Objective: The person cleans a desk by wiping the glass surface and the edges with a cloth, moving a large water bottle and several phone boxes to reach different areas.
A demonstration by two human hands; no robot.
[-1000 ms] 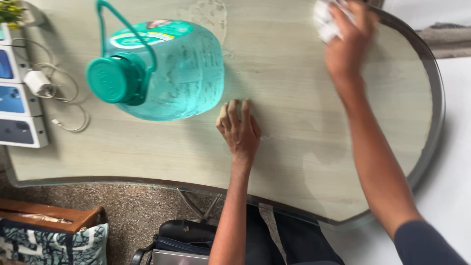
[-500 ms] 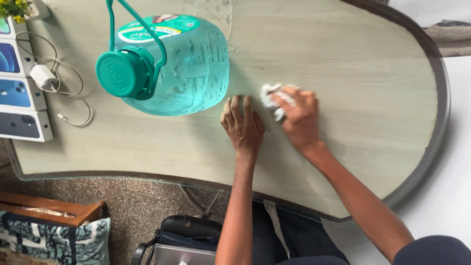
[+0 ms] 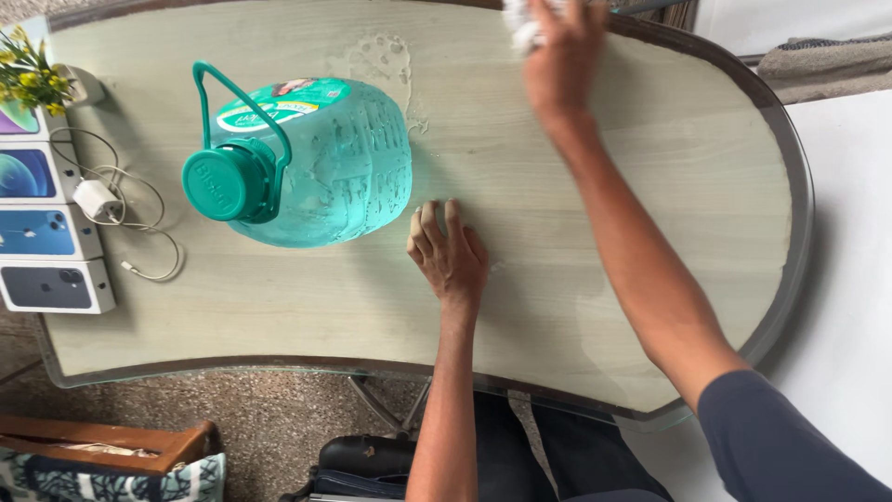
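My left hand rests flat on the pale wood-look table, fingers together, just right of a large teal water jug with a green cap and carry handle. At the table's far edge my right hand is closed around a crumpled white cloth, arm stretched out across the top. A wet patch shows on the table behind the jug.
Several small phone boxes line the left edge, with a white charger and cable beside them and yellow flowers at the far left corner. Below the table are a dark bag and a patterned cushion.
My right hand has swept the white cloth from beside my left hand up to the table's far edge. My left hand has stayed in place by the jug.
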